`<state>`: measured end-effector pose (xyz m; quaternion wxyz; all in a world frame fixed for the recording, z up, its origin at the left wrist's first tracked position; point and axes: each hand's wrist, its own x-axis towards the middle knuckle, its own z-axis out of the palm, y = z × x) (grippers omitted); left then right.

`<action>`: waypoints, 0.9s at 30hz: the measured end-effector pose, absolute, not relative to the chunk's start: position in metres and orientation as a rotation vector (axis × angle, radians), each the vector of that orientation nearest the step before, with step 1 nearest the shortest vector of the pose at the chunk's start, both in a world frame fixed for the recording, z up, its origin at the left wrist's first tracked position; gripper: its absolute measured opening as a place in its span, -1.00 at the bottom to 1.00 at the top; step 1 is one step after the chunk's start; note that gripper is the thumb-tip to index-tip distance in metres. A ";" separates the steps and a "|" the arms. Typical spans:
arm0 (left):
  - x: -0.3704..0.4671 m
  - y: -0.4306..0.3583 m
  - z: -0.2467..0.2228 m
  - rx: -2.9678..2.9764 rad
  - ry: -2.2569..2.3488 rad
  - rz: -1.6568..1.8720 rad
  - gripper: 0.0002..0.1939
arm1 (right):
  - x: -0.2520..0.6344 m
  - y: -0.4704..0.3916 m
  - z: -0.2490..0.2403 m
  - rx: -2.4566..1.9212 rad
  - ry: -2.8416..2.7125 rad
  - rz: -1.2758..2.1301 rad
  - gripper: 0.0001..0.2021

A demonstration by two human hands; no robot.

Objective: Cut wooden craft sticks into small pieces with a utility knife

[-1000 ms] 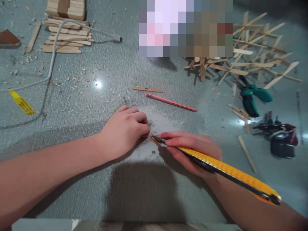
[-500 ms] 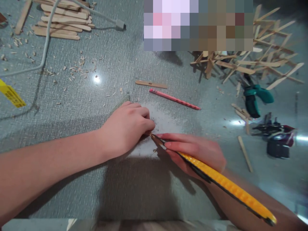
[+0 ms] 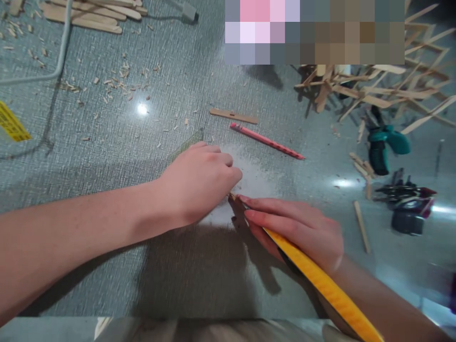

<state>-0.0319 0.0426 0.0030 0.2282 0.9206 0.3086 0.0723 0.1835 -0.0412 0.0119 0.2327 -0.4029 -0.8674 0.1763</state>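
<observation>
A long yellow cutter knife (image 3: pixel 320 280) slants down to the right, and my right hand (image 3: pixel 295 228) is closed round its front part. The blade end meets a small piece of wooden stick (image 3: pixel 232 195) at the fingertips of my left hand (image 3: pixel 199 185). My left hand is a closed fist resting on a pale patch of the table and hides most of that piece. Above the hands lie a notched wooden stick (image 3: pixel 245 117) and a red pencil (image 3: pixel 267 141).
Stacked wooden sticks (image 3: pixel 96 16) and a grey cable (image 3: pixel 64 42) lie at upper left, among wood chips. A lattice of sticks (image 3: pixel 377 97), teal-handled pliers (image 3: pixel 379 149), dark tools (image 3: pixel 409 209) and a loose stick (image 3: pixel 361 225) are at right. A yellow label (image 3: pixel 13 122) is at far left.
The view has shifted, with table items at upper left appearing higher. Both hands remain together at the stick piece; the knife's rear end now runs out of the bottom of the picture.
</observation>
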 end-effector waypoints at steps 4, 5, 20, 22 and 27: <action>-0.031 0.043 0.006 2.533 0.859 0.145 -0.90 | 0.188 -0.045 0.011 -1.110 -2.404 0.500 -0.71; -0.031 0.043 0.006 2.534 0.861 0.143 -0.90 | 0.189 -0.046 0.011 -1.116 -2.416 0.498 -0.70; -0.032 0.044 0.006 2.560 0.837 0.187 -0.84 | 0.191 -0.051 0.016 -1.232 -2.446 0.512 -0.46; -0.033 0.044 0.003 2.570 0.822 0.230 -0.83 | 0.192 -0.050 0.014 -1.213 -2.430 0.493 -0.46; -0.034 0.045 0.001 2.531 0.814 0.250 -0.80 | 0.202 -0.046 0.010 -1.178 -2.387 0.669 -0.49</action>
